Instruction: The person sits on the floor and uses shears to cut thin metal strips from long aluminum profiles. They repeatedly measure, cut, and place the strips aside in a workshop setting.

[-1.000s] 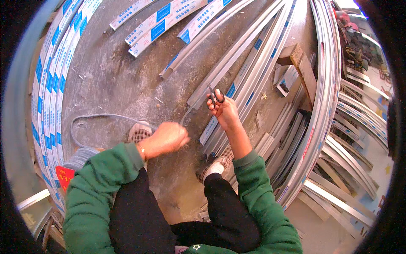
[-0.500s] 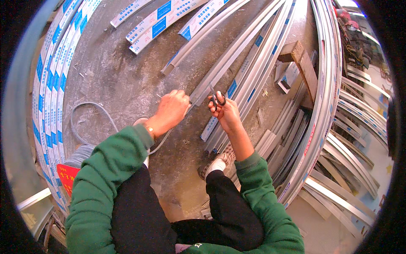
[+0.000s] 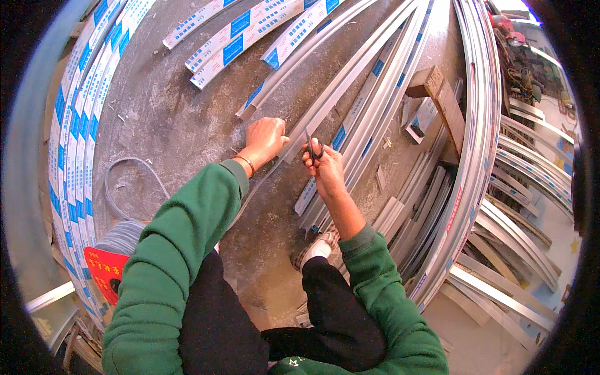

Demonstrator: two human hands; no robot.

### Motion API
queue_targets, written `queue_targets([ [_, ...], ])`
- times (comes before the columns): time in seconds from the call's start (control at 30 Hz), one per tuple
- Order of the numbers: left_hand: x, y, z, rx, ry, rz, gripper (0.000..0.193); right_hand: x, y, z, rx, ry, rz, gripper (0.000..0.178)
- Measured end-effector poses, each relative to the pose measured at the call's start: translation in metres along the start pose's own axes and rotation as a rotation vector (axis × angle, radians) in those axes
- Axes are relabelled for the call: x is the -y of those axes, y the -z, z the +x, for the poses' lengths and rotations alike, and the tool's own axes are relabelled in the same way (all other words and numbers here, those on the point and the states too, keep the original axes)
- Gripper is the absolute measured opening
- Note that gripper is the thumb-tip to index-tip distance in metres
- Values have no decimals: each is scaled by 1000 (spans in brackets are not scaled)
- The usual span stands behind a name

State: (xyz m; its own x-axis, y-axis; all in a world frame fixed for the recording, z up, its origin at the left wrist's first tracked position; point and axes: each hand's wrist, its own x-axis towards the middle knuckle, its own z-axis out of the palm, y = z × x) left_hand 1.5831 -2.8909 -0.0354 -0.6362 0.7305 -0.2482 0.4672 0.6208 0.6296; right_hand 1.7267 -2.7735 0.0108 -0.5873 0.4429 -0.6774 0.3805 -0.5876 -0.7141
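My left hand (image 3: 265, 136) is closed at the near end of a long pale metal profile (image 3: 325, 107), its fingertips mostly hidden. A grey flexible strip (image 3: 255, 195) passes under my left forearm and rises to that profile end, where the hand appears to pinch it. Just to the right, my right hand (image 3: 326, 169) is wrapped around small dark-handled scissors (image 3: 315, 150), their blades pointing up close beside the profile. Farther left, the strip loops over the floor and leads back to a grey spool (image 3: 123, 237) with a red label, partly behind my left sleeve.
More profiles with blue-and-white film (image 3: 219, 57) lie across the concrete floor (image 3: 156, 112). Stacked long profiles (image 3: 75, 144) curve along the left, others (image 3: 478, 125) along the right. A wooden block frame (image 3: 449, 109) stands at the right, above offcuts (image 3: 431, 206). My shoe (image 3: 319, 247) is near the profile ends.
My left hand has moved slightly up and right along the profile, drawing the strip with it. The right hand with the scissors has shifted slightly left. More of the spool shows.
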Motion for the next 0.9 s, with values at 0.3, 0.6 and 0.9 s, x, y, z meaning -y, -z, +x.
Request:
queue_targets([
  [0.3,3,-5,2,-44,-26,63,26,61,6,84,-162,255,-97,32],
  [0.6,-3,-17,-5,-187,-42,61,29,101,11,127,-155,344,-127,32],
  [0.9,-30,-11,0,-169,-57,152,47,74,17,80,-6,113,90,39],
])
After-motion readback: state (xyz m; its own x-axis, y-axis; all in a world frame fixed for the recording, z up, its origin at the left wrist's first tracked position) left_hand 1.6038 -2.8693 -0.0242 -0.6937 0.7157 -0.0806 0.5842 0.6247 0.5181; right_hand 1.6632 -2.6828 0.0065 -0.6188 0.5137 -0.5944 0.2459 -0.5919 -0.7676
